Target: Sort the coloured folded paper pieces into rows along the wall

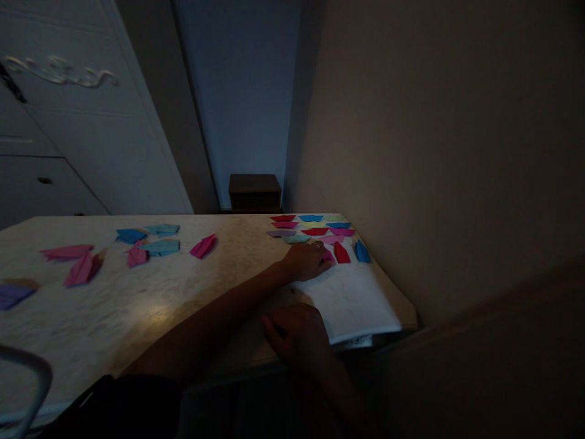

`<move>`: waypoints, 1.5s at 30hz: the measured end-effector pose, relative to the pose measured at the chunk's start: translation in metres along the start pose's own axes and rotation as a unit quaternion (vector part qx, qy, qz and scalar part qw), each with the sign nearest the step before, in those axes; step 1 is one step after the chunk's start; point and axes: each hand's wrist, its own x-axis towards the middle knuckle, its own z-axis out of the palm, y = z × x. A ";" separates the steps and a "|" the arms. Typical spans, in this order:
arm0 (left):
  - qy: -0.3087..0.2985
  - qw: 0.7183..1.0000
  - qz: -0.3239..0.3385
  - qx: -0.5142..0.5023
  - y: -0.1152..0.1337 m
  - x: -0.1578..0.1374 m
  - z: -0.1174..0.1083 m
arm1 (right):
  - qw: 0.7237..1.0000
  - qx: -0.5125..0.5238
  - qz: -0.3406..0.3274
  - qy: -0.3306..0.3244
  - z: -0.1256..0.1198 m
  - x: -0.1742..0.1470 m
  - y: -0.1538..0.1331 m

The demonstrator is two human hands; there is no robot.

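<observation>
Pink folded paper point(327, 255) | creased, flat (dim) | under left hand point(305, 261)

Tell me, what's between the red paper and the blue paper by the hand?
Nothing: in the head view only bare white sheet shows between red paper and blue paper.

I see a pale marbled tabletop point(150, 305) in a dim room. On its left part lie scattered folded paper pieces: a pink piece point(203, 246), two light blue pieces point(161, 238), a darker blue piece point(130, 235) and several pink ones point(73, 261). Behind stands a white cabinet point(68, 122), and beyond the tabletop a dark wooden box point(255, 191) sits by the wall point(434, 134).
</observation>
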 end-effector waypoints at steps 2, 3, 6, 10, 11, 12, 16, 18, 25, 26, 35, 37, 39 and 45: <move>0.007 1.000 -0.004 0.003 -0.001 0.001 0.002 | 1.000 -0.004 -0.001 0.004 0.000 0.000 0.000; 0.011 1.000 -0.006 0.006 -0.001 0.001 0.003 | 1.000 -0.005 -0.001 0.006 0.001 0.000 0.000; 0.025 1.000 -0.010 0.009 -0.001 0.001 0.005 | 1.000 -0.008 -0.002 0.013 0.001 0.000 0.000; 0.046 0.999 -0.013 -0.003 -0.001 -0.001 0.004 | 1.000 -0.001 -0.004 0.021 0.001 0.000 0.001; 0.050 0.999 -0.015 -0.008 -0.001 -0.002 0.004 | 1.000 -0.001 -0.002 0.022 0.001 0.000 0.001; 0.052 0.998 -0.017 -0.014 -0.001 -0.002 0.004 | 1.000 -0.002 0.000 0.021 0.001 0.000 0.001; 0.064 0.997 -0.033 -0.032 -0.001 -0.006 0.002 | 1.000 -0.005 0.008 0.020 0.002 -0.001 0.001; 0.074 0.996 -0.037 -0.035 -0.001 -0.008 0.001 | 1.000 -0.002 0.015 0.024 0.002 -0.001 0.001; 0.076 0.995 -0.043 -0.050 -0.004 -0.032 -0.002 | 0.999 0.001 0.023 0.041 0.001 -0.001 0.001; 0.075 0.995 -0.046 -0.054 -0.006 -0.038 -0.003 | 0.999 0.003 0.025 0.043 0.001 -0.001 0.001; 0.104 0.989 -0.073 -0.072 -0.028 -0.131 -0.038 | 0.995 0.076 0.051 0.041 -0.001 -0.002 0.002; 0.105 0.988 -0.084 -0.072 -0.032 -0.159 -0.050 | 0.993 0.096 0.061 0.037 -0.002 -0.002 0.003; 0.110 0.985 -0.102 -0.080 -0.036 -0.189 -0.061 | 0.989 0.122 0.075 0.027 -0.003 -0.002 0.004; 0.149 0.972 -0.150 -0.104 -0.062 -0.279 -0.075 | 0.962 0.233 0.144 0.009 -0.011 0.009 0.017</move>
